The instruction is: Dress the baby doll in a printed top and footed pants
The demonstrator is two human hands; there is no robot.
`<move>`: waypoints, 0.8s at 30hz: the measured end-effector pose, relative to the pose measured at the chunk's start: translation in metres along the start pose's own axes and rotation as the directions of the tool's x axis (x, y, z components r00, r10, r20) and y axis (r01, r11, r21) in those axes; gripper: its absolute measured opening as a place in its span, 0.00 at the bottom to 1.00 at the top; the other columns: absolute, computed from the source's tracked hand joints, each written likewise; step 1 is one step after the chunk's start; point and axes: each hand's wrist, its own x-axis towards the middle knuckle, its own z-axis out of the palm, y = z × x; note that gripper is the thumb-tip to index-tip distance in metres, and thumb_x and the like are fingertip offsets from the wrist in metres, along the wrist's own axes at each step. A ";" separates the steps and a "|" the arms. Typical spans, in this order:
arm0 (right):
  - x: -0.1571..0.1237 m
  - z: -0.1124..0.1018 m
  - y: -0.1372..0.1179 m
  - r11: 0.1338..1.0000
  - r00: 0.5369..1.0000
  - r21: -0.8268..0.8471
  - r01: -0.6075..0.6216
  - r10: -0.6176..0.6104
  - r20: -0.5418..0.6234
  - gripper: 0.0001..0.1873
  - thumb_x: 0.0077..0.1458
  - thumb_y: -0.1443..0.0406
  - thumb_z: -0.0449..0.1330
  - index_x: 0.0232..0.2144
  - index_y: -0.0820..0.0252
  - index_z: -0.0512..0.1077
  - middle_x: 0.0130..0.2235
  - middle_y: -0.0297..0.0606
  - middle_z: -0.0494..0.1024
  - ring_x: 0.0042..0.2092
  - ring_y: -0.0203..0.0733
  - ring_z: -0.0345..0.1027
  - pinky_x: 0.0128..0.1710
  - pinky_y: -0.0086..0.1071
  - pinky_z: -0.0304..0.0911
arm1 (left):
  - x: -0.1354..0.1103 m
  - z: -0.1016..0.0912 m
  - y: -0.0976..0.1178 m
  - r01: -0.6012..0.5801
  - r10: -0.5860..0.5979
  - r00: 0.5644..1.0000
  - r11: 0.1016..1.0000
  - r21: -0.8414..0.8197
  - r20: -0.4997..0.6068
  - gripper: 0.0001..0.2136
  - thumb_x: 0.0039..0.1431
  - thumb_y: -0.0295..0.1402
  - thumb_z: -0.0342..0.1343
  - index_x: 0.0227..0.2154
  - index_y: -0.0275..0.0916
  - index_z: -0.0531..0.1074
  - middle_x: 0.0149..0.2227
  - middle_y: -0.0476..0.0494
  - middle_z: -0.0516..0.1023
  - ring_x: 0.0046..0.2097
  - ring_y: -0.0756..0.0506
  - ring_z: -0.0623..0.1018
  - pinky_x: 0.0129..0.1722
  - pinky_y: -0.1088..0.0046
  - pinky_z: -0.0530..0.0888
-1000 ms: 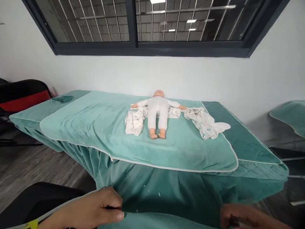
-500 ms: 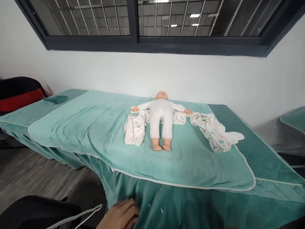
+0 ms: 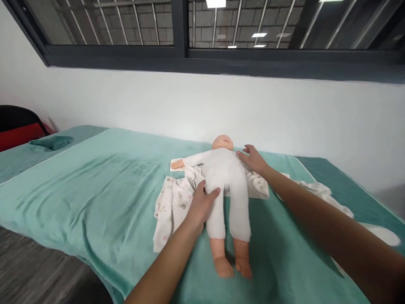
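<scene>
A baby doll (image 3: 226, 181) in a white bodysuit lies on its back, arms spread, on a teal towel (image 3: 104, 185) that covers a bed. My left hand (image 3: 201, 202) rests on the doll's left hip and thigh, fingers wrapped against it. My right hand (image 3: 253, 159) lies on the doll's right shoulder and upper arm, fingers stretched out. A white patterned cloth (image 3: 172, 207) is spread under and beside the doll, and its right part (image 3: 316, 190) shows past my right forearm.
A white wall (image 3: 202, 105) runs behind the bed, under a dark-framed window (image 3: 183, 55). A small teal cloth (image 3: 50, 142) lies at the far left of the bed. A black and red seat (image 3: 15, 126) stands at the left edge. Grey wood floor (image 3: 38, 274) shows below left.
I have come close to the bed. Both hands left the bed skirt at the lower edge and now reach onto the doll, left on its hip, right on its shoulder.
</scene>
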 end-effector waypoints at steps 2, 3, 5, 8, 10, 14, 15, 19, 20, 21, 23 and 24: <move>0.035 0.011 0.002 0.998 0.995 -0.042 -0.046 0.050 0.083 0.51 0.55 0.39 0.57 0.67 0.68 0.53 0.62 0.60 0.69 0.62 0.60 0.65 0.63 0.49 0.58 | 0.015 0.004 0.004 0.103 -0.093 0.991 0.989 -0.108 0.091 0.25 0.55 0.43 0.65 0.53 0.40 0.72 0.53 0.35 0.80 0.49 0.38 0.81 0.50 0.62 0.78; 0.047 0.014 0.001 0.998 0.990 -0.048 -0.052 0.058 0.127 0.51 0.55 0.38 0.57 0.67 0.69 0.55 0.62 0.61 0.70 0.61 0.62 0.66 0.62 0.50 0.59 | 0.021 0.005 0.006 0.146 -0.128 0.983 0.979 -0.140 0.129 0.25 0.54 0.44 0.66 0.53 0.39 0.73 0.51 0.36 0.81 0.45 0.39 0.82 0.46 0.63 0.79; 0.062 0.015 -0.004 0.998 0.978 -0.048 -0.037 0.046 0.204 0.48 0.56 0.37 0.55 0.64 0.68 0.62 0.61 0.60 0.71 0.60 0.63 0.68 0.61 0.51 0.60 | 0.030 0.008 0.011 0.189 -0.157 0.972 0.965 -0.181 0.175 0.26 0.52 0.45 0.67 0.51 0.38 0.74 0.48 0.35 0.82 0.39 0.42 0.82 0.40 0.65 0.80; 0.076 0.014 -0.019 0.999 0.953 -0.048 -0.007 0.022 0.302 0.46 0.54 0.35 0.55 0.60 0.64 0.68 0.60 0.56 0.74 0.58 0.60 0.71 0.57 0.48 0.65 | 0.041 0.004 0.023 0.202 -0.163 0.965 0.961 -0.186 0.207 0.27 0.50 0.46 0.68 0.52 0.40 0.74 0.48 0.34 0.81 0.36 0.43 0.82 0.35 0.67 0.80; 0.084 0.017 -0.032 0.999 0.945 -0.051 0.019 -0.002 0.327 0.47 0.53 0.34 0.56 0.60 0.61 0.68 0.61 0.54 0.74 0.57 0.60 0.71 0.56 0.47 0.66 | 0.048 -0.008 0.036 0.180 -0.147 0.966 0.972 -0.148 0.213 0.30 0.50 0.50 0.67 0.54 0.42 0.74 0.49 0.32 0.81 0.37 0.41 0.83 0.33 0.68 0.81; 0.102 0.041 -0.072 0.997 0.934 -0.003 0.080 -0.074 0.350 0.48 0.51 0.32 0.55 0.61 0.58 0.68 0.62 0.52 0.72 0.57 0.61 0.70 0.54 0.47 0.68 | 0.068 -0.056 0.065 0.083 -0.079 0.980 0.996 -0.017 0.183 0.34 0.49 0.56 0.64 0.55 0.41 0.73 0.45 0.32 0.82 0.39 0.38 0.83 0.33 0.66 0.82; 0.107 0.052 -0.084 0.995 0.927 0.025 0.100 -0.102 0.362 0.47 0.52 0.32 0.55 0.60 0.59 0.68 0.62 0.52 0.72 0.57 0.61 0.70 0.53 0.47 0.68 | 0.074 -0.072 0.072 0.059 -0.061 0.983 0.998 0.017 0.172 0.33 0.49 0.56 0.64 0.54 0.40 0.74 0.44 0.32 0.82 0.39 0.38 0.83 0.33 0.65 0.82; 0.126 0.111 -0.136 0.976 0.913 0.102 0.190 -0.214 0.346 0.45 0.54 0.33 0.53 0.57 0.63 0.69 0.60 0.57 0.73 0.56 0.62 0.71 0.53 0.46 0.68 | 0.097 -0.140 0.097 0.035 -0.053 0.993 0.986 0.163 0.106 0.26 0.54 0.53 0.62 0.48 0.38 0.76 0.42 0.33 0.83 0.40 0.37 0.83 0.34 0.64 0.82; 0.131 0.127 -0.148 0.972 0.915 0.101 0.213 -0.235 0.329 0.45 0.55 0.34 0.53 0.57 0.64 0.69 0.60 0.57 0.73 0.57 0.62 0.71 0.54 0.47 0.67 | 0.102 -0.156 0.102 0.041 -0.059 0.994 0.981 0.192 0.089 0.25 0.56 0.52 0.60 0.48 0.37 0.76 0.42 0.34 0.83 0.41 0.37 0.83 0.34 0.65 0.81; 0.136 0.143 -0.159 0.966 0.913 0.100 0.239 -0.259 0.315 0.44 0.56 0.35 0.53 0.57 0.64 0.69 0.60 0.57 0.74 0.57 0.62 0.70 0.55 0.47 0.67 | 0.107 -0.171 0.106 0.044 -0.062 0.995 0.976 0.214 0.077 0.24 0.59 0.50 0.58 0.49 0.36 0.75 0.43 0.35 0.83 0.41 0.38 0.83 0.35 0.66 0.81; 0.148 0.174 -0.178 0.940 0.886 0.127 0.316 -0.341 0.316 0.41 0.58 0.37 0.53 0.57 0.63 0.69 0.59 0.54 0.74 0.58 0.61 0.70 0.57 0.48 0.66 | 0.114 -0.197 0.112 0.050 -0.066 0.996 0.965 0.259 0.054 0.22 0.66 0.46 0.51 0.51 0.31 0.73 0.42 0.37 0.83 0.41 0.41 0.83 0.36 0.67 0.79; 0.154 0.187 -0.185 0.922 0.865 0.151 0.357 -0.387 0.320 0.39 0.59 0.38 0.53 0.56 0.63 0.70 0.60 0.53 0.74 0.58 0.61 0.69 0.58 0.48 0.65 | 0.118 -0.208 0.114 0.055 -0.069 0.997 0.956 0.287 0.040 0.23 0.68 0.45 0.48 0.51 0.29 0.72 0.41 0.39 0.83 0.41 0.43 0.83 0.36 0.66 0.78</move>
